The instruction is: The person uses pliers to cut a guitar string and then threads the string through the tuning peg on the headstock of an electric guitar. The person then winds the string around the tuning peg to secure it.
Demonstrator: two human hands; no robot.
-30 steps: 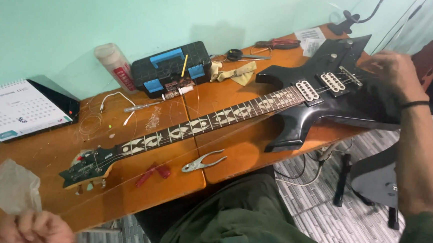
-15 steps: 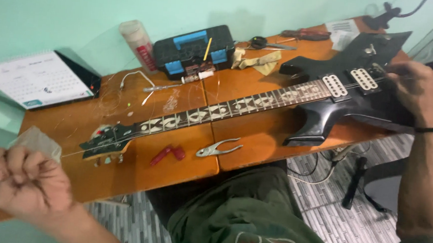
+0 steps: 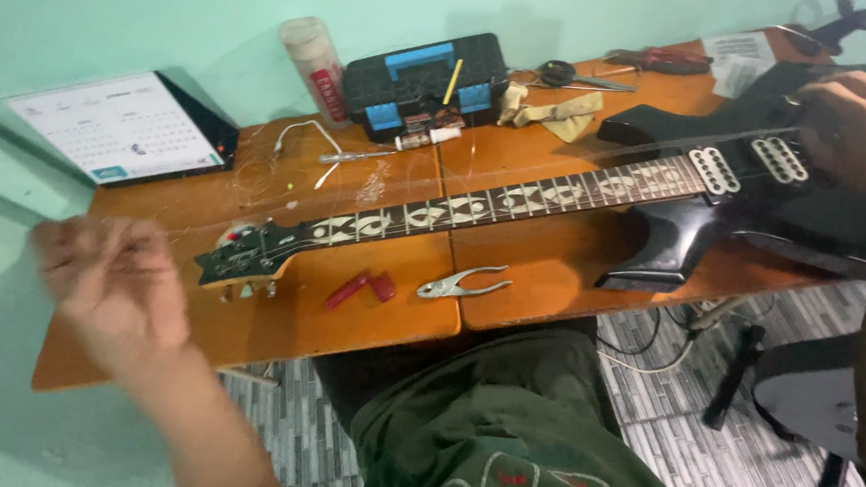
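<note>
Left hand (image 3: 115, 289) moved nearer headstock (image 3: 247, 254); right hand (image 3: 856, 129) gripping guitar body (image 3: 756, 208).

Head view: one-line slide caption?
Right hand on black electric guitar body; blurred left hand raised beside headstock.

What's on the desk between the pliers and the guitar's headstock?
In the head view, a small red tool lies on the wood between the pliers and the headstock, apart from both.

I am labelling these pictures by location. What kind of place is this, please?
Probably a home workbench for guitar repair: a black electric guitar lies across a wooden table, with pliers and a black and blue toolbox beside it.
</note>
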